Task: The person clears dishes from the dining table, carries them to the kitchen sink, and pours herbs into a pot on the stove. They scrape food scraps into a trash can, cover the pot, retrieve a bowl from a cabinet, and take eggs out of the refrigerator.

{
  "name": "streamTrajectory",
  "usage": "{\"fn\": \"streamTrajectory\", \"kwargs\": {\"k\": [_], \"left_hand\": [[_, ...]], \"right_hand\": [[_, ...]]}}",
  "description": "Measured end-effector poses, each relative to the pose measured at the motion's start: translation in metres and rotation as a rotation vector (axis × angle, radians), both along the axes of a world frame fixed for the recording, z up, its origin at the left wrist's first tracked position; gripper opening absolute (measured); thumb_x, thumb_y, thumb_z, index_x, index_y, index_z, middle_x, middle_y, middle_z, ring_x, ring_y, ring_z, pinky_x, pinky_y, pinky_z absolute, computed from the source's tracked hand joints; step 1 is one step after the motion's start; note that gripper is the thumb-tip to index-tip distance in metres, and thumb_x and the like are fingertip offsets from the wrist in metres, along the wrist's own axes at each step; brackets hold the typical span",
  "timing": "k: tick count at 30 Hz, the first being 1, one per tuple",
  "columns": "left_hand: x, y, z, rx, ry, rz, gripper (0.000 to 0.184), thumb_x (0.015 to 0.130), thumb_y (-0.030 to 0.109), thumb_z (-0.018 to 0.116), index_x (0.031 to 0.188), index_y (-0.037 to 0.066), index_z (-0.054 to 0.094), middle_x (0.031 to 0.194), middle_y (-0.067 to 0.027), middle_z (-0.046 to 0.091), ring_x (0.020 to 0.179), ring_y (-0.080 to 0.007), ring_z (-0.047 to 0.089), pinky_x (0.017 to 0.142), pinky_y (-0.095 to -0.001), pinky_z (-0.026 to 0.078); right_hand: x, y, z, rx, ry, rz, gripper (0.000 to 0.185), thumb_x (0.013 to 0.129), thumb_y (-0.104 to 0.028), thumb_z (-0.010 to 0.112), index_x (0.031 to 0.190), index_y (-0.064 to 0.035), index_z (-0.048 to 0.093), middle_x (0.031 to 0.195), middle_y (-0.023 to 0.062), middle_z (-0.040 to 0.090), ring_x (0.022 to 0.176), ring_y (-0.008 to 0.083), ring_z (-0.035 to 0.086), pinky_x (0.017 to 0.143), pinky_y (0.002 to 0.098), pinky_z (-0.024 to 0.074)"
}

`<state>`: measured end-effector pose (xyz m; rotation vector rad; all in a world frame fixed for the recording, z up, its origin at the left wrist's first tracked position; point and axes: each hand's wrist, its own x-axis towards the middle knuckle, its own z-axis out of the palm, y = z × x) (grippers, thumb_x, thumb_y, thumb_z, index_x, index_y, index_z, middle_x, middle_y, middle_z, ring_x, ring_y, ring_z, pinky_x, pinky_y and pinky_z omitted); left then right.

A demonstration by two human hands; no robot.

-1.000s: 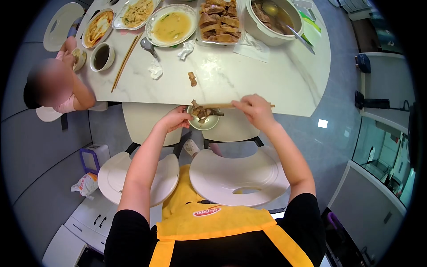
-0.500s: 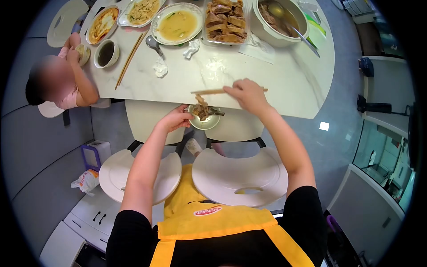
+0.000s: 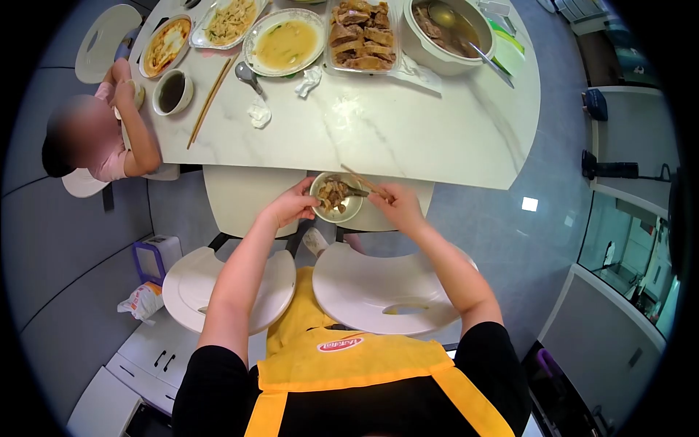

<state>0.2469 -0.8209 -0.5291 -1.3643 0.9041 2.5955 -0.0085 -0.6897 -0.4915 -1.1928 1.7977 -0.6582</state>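
My left hand (image 3: 290, 206) is closed on the left rim of a small white bowl (image 3: 345, 216), held just off the table's near edge. Pieces of meat (image 3: 333, 194) lie in it, and a dark spoon (image 3: 356, 191) rests with its handle over the right side. In my right hand (image 3: 398, 207), at the bowl's right, a pair of wooden chopsticks (image 3: 357, 176) is gripped, tips pointing up and left past the far rim. Whether those fingers also touch the spoon handle, I cannot tell.
On the table (image 3: 429, 135) stand a pot of soup (image 3: 445, 64), a container of sliced meat (image 3: 362, 36), a plate of yellow broth (image 3: 284, 42) and a bowl of dark liquid (image 3: 172, 92). Another person (image 3: 102, 138) sits at left. Two white chairs (image 3: 364, 280) flank my legs.
My right hand has come down and toward me from over the table edge to the bowl's right side. The chopsticks have swung from level to slanted, and the meat they lifted now sits in the bowl.
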Motion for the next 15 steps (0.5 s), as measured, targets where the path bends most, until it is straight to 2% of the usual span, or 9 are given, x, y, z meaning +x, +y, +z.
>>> {"fn": "streamTrajectory", "kwargs": {"k": [4, 6, 7, 8, 10, 11, 12, 14, 15], "left_hand": [[-0.001, 0.016, 0.022, 0.001, 0.009, 0.028, 0.067, 0.080, -0.001, 0.056, 0.140, 0.008, 0.030, 0.102, -0.0103, 0.060, 0.068, -0.0130, 0.063, 0.058, -0.0238, 0.055], [-0.002, 0.022, 0.036, -0.023, 0.037, 0.037, 0.065, 0.079, 0.001, 0.058, 0.139, 0.010, 0.033, 0.094, -0.0044, 0.060, 0.069, -0.0099, 0.059, 0.060, -0.0232, 0.052], [-0.002, 0.025, 0.039, -0.038, 0.043, 0.039, 0.066, 0.079, 0.001, 0.059, 0.139, 0.010, 0.033, 0.096, -0.0046, 0.061, 0.068, -0.0097, 0.059, 0.060, -0.0232, 0.051], [-0.004, 0.026, 0.041, -0.043, 0.040, 0.042, 0.066, 0.079, 0.001, 0.059, 0.139, 0.010, 0.033, 0.096, -0.0046, 0.061, 0.068, -0.0097, 0.059, 0.060, -0.0232, 0.051], [-0.010, 0.028, 0.050, -0.112, 0.084, 0.004, 0.067, 0.081, 0.005, 0.062, 0.141, 0.010, 0.032, 0.097, -0.0044, 0.061, 0.069, -0.0094, 0.058, 0.060, -0.0228, 0.051], [-0.013, 0.028, 0.056, -0.120, 0.080, 0.016, 0.065, 0.083, 0.014, 0.065, 0.140, 0.008, 0.035, 0.099, -0.0041, 0.062, 0.071, -0.0089, 0.058, 0.060, -0.0229, 0.050], [-0.013, 0.020, 0.068, -0.128, 0.079, 0.019, 0.065, 0.083, 0.014, 0.065, 0.140, 0.008, 0.035, 0.099, -0.0041, 0.062, 0.071, -0.0089, 0.058, 0.060, -0.0229, 0.050], [-0.014, -0.009, 0.085, -0.439, -0.153, 0.104, 0.054, 0.085, 0.018, 0.066, 0.134, 0.005, 0.046, 0.106, -0.0057, 0.059, 0.075, -0.0097, 0.059, 0.064, -0.0250, 0.052], [-0.007, -0.031, 0.068, -0.709, -0.283, 0.145, 0.050, 0.086, 0.021, 0.065, 0.130, 0.003, 0.050, 0.107, -0.0081, 0.060, 0.075, -0.0118, 0.060, 0.065, -0.0262, 0.052]], "right_hand": [[0.014, 0.015, -0.005, 0.166, -0.288, -0.070, 0.040, 0.080, -0.017, 0.072, 0.117, -0.0073, 0.059, 0.089, 0.0006, 0.064, 0.073, 0.0104, 0.061, 0.060, 0.0283, 0.0487], [0.023, 0.019, 0.002, 0.225, -0.722, -0.173, 0.067, 0.081, -0.011, 0.071, 0.139, -0.0040, 0.037, 0.101, 0.0030, 0.062, 0.082, 0.0100, 0.061, 0.071, 0.0256, 0.0507], [0.027, 0.020, 0.003, 0.214, -0.807, -0.162, 0.075, 0.080, -0.008, 0.070, 0.142, -0.0022, 0.028, 0.108, 0.0071, 0.061, 0.088, 0.0112, 0.062, 0.078, 0.0262, 0.0520], [0.031, 0.020, 0.006, 0.210, -0.810, -0.157, 0.075, 0.080, -0.008, 0.070, 0.142, -0.0022, 0.028, 0.108, 0.0071, 0.061, 0.088, 0.0112, 0.062, 0.078, 0.0262, 0.0520], [0.038, 0.017, 0.020, 0.149, -0.902, -0.322, 0.069, 0.079, -0.006, 0.070, 0.138, -0.0003, 0.033, 0.120, 0.0112, 0.055, 0.104, 0.0155, 0.058, 0.084, 0.0294, 0.0527], [0.038, 0.016, 0.025, 0.146, -0.905, -0.318, 0.069, 0.079, -0.006, 0.070, 0.138, -0.0003, 0.033, 0.120, 0.0112, 0.055, 0.104, 0.0155, 0.058, 0.084, 0.0294, 0.0527], [0.034, 0.015, 0.029, 0.195, -0.859, -0.329, 0.069, 0.079, -0.005, 0.069, 0.138, -0.0005, 0.034, 0.120, 0.0110, 0.055, 0.106, 0.0162, 0.057, 0.085, 0.0288, 0.0518], [0.026, 0.014, 0.038, 0.237, -0.816, -0.337, 0.069, 0.078, -0.004, 0.069, 0.138, -0.0008, 0.034, 0.120, 0.0108, 0.054, 0.109, 0.0169, 0.055, 0.087, 0.0283, 0.0509], [0.023, 0.015, 0.043, 0.239, -0.814, -0.368, 0.069, 0.078, -0.004, 0.069, 0.138, -0.0018, 0.035, 0.119, 0.0097, 0.055, 0.106, 0.0158, 0.056, 0.083, 0.0267, 0.0506]]}}
